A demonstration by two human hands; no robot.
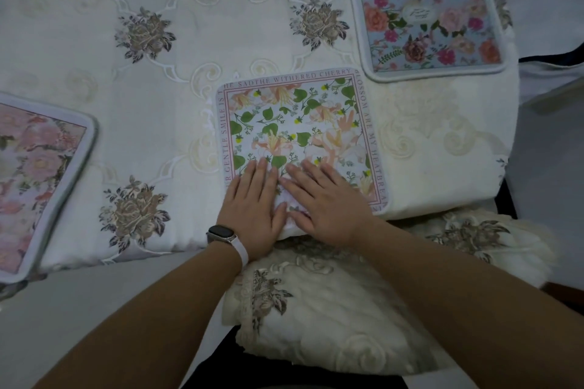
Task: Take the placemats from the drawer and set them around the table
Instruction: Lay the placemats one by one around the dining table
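Three square floral placemats lie on the table. A white one with green leaves and a pink lettered border sits at the near edge in front of me. My left hand and my right hand both rest flat on its near part, palms down, fingers together, gripping nothing. A blue placemat with pink and orange roses lies at the far right corner. A pink placemat lies at the left edge, partly cut off by the frame. No drawer is in view.
The table carries a cream embroidered cloth with brown flower motifs. A chair with a matching cushion stands below the table edge. A white bag with dark straps sits at the right.
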